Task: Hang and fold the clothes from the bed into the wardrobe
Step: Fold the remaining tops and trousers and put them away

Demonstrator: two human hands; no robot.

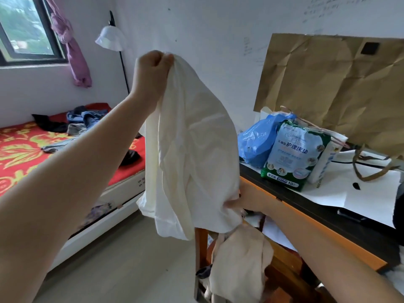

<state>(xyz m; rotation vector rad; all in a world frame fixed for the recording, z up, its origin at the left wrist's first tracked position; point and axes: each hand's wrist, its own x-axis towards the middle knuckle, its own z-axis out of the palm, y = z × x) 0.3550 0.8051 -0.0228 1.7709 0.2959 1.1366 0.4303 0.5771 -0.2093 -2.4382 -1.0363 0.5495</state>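
Left hand [151,71] pinches shirt [192,149] edge high (right hand [249,200] low).

Clothes [87,121] lie on the red bed [17,154]; blue bag [255,141] and green pack [293,158] on the desk [310,209].

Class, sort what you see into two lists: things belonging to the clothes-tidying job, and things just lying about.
Job: white garment, gripped by left hand and right hand; clothes pile on bed.
Lying about: blue bag, pad pack, paper bag, lamp.

Bed [19,149] left (clothes [87,119] on it); desk [306,217] right, packet [293,154] on it.
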